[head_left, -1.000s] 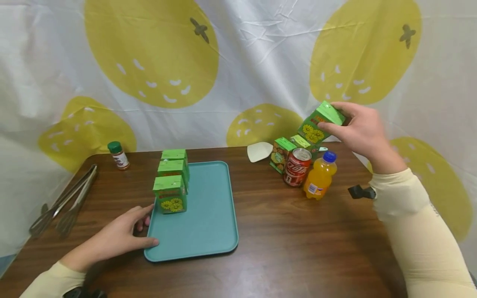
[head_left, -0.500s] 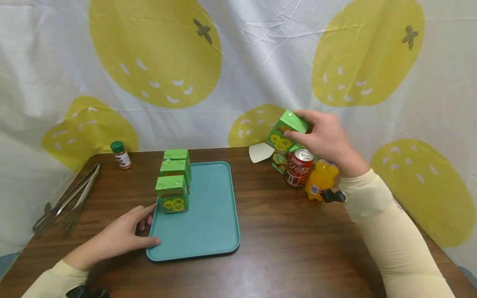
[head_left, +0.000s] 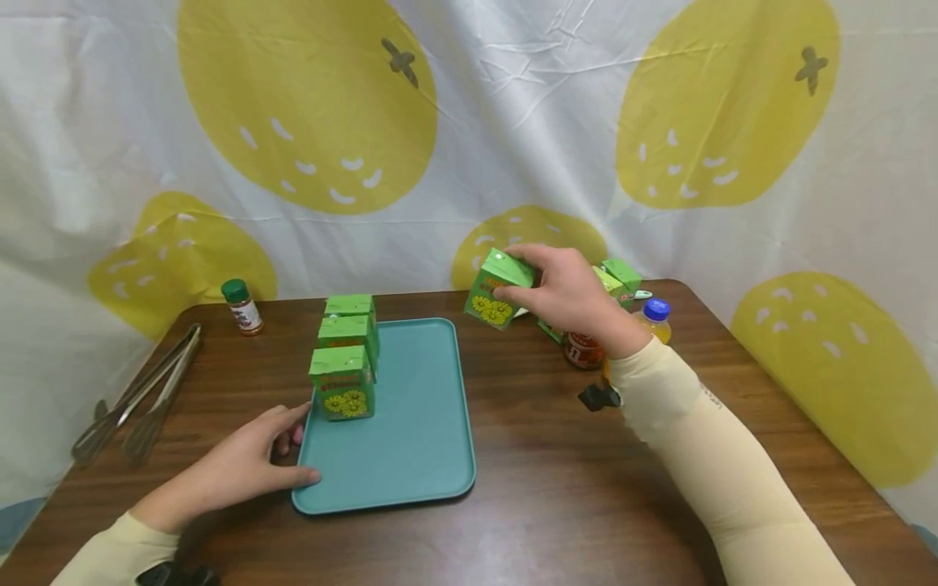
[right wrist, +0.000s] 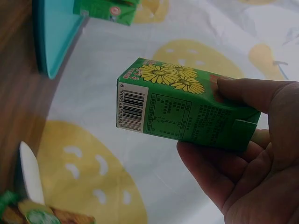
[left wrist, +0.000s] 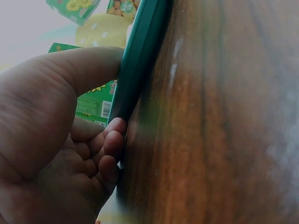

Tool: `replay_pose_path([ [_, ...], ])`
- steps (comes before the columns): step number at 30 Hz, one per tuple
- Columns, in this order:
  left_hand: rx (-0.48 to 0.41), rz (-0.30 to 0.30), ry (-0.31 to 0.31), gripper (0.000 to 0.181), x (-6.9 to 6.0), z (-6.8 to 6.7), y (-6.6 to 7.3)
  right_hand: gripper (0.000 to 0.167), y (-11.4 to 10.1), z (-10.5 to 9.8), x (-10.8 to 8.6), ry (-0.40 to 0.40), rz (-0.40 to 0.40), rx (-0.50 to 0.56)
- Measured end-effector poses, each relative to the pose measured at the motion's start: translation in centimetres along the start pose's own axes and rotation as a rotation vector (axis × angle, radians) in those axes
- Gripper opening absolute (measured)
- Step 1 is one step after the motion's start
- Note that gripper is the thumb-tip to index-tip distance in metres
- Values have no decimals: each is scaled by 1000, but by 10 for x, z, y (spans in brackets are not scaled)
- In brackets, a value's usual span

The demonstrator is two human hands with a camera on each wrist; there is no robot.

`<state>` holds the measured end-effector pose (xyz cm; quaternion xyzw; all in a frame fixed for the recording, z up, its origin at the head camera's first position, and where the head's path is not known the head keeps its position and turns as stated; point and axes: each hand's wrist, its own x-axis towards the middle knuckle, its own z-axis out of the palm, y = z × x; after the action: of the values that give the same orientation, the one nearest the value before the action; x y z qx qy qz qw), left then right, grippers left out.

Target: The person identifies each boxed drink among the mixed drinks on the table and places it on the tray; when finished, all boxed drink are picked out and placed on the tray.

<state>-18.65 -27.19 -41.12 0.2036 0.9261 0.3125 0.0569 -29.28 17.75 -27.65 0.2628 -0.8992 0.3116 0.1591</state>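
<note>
A green drink carton (head_left: 493, 297) with yellow flowers is held by my right hand (head_left: 567, 293), thumb on one side and fingers on the other. The carton is tilted in the air, right of the blue-green tray (head_left: 421, 456). In the right wrist view its barcode side (right wrist: 159, 112) shows. My left hand (head_left: 245, 460) grips the tray's left edge. In the left wrist view the thumb (left wrist: 93, 67) reaches over the rim (left wrist: 135, 60), while curled fingertips (left wrist: 113, 142) touch its side. Several similar green cartons (head_left: 344, 391) stand upright in a row along the tray's left side.
Behind my right forearm are a partly hidden red soda can (head_left: 582, 352), an orange drink bottle (head_left: 657, 319) and more cartons (head_left: 621, 281). Metal tongs (head_left: 142, 391) lie at the left, below a green-capped spice jar (head_left: 242, 307). A printed cloth hangs behind the table.
My right hand has carried the carton leftward and lower, from above the can and bottle toward the tray. The left hand stays on the tray's edge.
</note>
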Motion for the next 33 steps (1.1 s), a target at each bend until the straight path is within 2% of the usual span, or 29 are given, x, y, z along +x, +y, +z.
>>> replay_pose_path([
  [10,-4,-2,-1,106,1,1,0,55,2,45,16,-90,-40,-1],
  [19,-1,-14,-5,106,0,0,1,50,3,79,33,-163,-67,25],
  [26,0,-16,-1,106,-2,-1,0,50,3,97,43,-237,-69,40],
  [33,-1,-26,-3,108,0,0,0,51,4,106,54,-285,-60,41],
])
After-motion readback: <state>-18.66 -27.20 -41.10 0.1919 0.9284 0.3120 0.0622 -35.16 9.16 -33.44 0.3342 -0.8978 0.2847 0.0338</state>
